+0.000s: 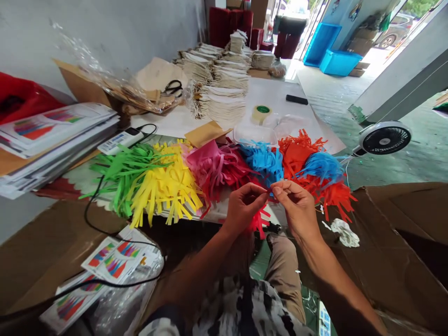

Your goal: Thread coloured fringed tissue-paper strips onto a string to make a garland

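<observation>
My left hand (244, 205) and my right hand (297, 205) meet in front of me, both pinched on a small red fringed paper piece (259, 221) whose strips hang below my left hand. Just beyond them the table edge carries piles of cut paper fringe: green (122, 170), yellow (164, 184), pink (213, 165), blue (262, 158) and orange-red (297, 151), with another blue tuft (322, 165) on the red pile at the right.
Stacks of printed sheets (52, 135) lie at the left; bundles of pale tags (224, 79) fill the far table. A tape roll (262, 113), clear tray (255, 134), scissors (173, 87), small fan (384, 138), cardboard box (402, 233) and black cable (105, 233) surround me.
</observation>
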`<move>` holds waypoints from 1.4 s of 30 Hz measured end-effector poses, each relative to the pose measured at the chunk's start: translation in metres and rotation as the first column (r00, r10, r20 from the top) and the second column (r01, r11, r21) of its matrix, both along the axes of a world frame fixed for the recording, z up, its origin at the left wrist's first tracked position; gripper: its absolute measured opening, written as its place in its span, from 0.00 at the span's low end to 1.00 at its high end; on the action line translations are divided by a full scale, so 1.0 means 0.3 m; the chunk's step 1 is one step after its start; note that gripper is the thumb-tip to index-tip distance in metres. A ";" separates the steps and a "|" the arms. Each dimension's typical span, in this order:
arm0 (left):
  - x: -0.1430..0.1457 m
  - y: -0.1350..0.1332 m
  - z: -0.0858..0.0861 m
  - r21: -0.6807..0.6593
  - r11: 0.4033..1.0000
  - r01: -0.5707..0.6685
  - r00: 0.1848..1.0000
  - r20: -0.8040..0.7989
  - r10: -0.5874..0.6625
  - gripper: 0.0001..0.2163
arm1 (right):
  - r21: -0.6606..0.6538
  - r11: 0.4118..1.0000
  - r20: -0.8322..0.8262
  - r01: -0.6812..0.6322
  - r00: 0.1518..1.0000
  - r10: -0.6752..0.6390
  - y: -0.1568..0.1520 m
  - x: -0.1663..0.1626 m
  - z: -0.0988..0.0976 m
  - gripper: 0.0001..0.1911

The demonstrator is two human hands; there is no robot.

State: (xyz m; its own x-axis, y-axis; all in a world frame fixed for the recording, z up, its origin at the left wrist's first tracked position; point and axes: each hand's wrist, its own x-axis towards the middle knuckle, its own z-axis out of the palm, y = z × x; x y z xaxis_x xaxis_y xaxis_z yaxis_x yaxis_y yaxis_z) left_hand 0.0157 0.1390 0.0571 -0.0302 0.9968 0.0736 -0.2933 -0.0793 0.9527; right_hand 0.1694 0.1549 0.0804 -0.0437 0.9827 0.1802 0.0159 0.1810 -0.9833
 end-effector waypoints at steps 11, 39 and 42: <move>0.050 -0.048 0.011 0.154 0.988 0.006 0.998 -0.067 0.004 0.09 | -0.061 0.998 -0.146 0.013 0.989 -0.022 -0.072 0.030 -0.013 0.09; 0.092 -0.076 0.012 0.198 0.980 0.032 0.993 -0.117 -0.009 0.06 | -0.079 0.996 -0.204 0.037 0.978 -0.052 -0.136 0.059 -0.033 0.08; 0.090 -0.080 0.013 0.202 0.978 0.051 0.991 -0.130 -0.025 0.07 | -0.022 0.998 -0.184 0.064 0.981 -0.067 -0.137 0.062 -0.043 0.07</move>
State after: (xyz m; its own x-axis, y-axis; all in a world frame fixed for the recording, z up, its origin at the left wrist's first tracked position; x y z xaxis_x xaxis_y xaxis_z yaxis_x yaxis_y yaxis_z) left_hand 0.0427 0.1152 0.0609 0.0301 0.9604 0.2771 -0.1789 -0.2675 0.9468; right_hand 0.1881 0.1138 0.0676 0.0530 0.9851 0.1634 -0.1550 0.1698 -0.9732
